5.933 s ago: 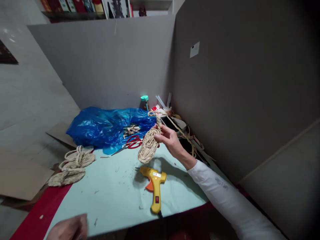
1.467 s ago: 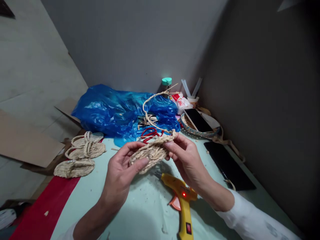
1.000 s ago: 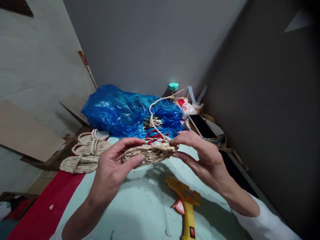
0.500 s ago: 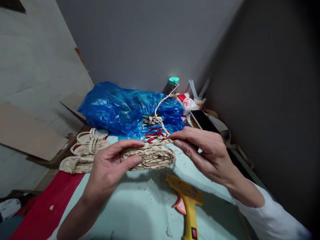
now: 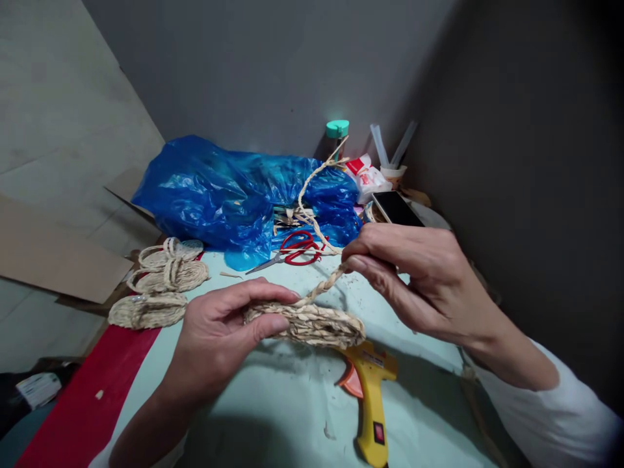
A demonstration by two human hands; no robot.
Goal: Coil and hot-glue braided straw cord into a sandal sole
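My left hand point(image 5: 219, 328) grips one end of a flat oval sole woven from straw braid point(image 5: 312, 323), thumb on top and fingers beneath. My right hand point(image 5: 414, 273) pinches the loose braided straw cord point(image 5: 319, 218) that runs off the sole, pulling it up and away; the cord's free end curls back toward the blue bag. The sole hovers just above a yellow glue gun point(image 5: 370, 396) lying on the pale green mat point(image 5: 273, 409).
A crumpled blue plastic bag point(image 5: 219, 195) lies behind. Red-handled scissors point(image 5: 292, 250) rest in front of it. Finished straw sandals point(image 5: 160, 279) are stacked at the left. A phone point(image 5: 397, 208), a green-capped bottle point(image 5: 337, 133) and glue sticks point(image 5: 387, 146) crowd the back right corner by grey partitions.
My right hand has lifted off the sole's edge and drawn the braid up and to the right. The sole has sunk lower, over the glue gun.
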